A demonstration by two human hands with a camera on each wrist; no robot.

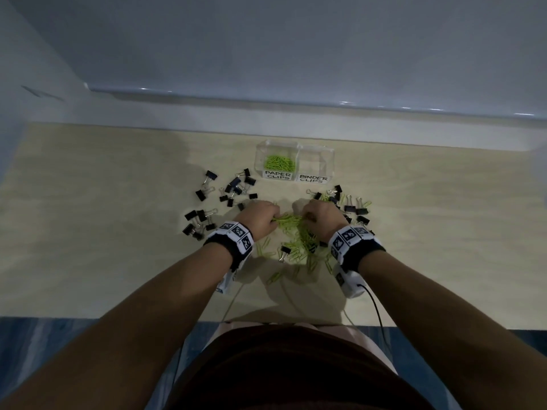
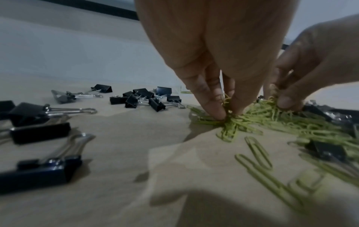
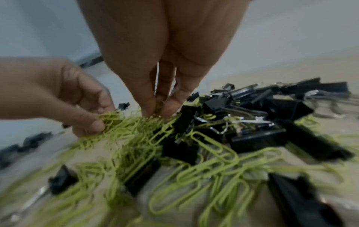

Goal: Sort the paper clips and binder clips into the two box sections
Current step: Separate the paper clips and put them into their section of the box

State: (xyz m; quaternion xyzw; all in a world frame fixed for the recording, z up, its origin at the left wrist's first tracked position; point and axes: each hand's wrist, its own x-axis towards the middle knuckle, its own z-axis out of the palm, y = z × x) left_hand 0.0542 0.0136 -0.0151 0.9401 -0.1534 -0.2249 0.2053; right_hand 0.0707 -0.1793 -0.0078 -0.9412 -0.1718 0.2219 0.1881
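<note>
Both forearms reached out over the wooden table (image 1: 88,202), the left hand (image 1: 259,216) and right hand (image 1: 321,216) knuckles-up, fingertips pinching tufts of green paper clips (image 1: 299,236) from the pile near the clear box (image 1: 331,161), black binder clips (image 1: 233,187) scattered alongside.

The paper clips (image 1: 299,232) are lime green and the binder clips (image 1: 236,184) black with silver handles. The box (image 1: 296,149) is clear with white labels lettered in black, on a pale wood-grain table (image 1: 118,232).
</note>
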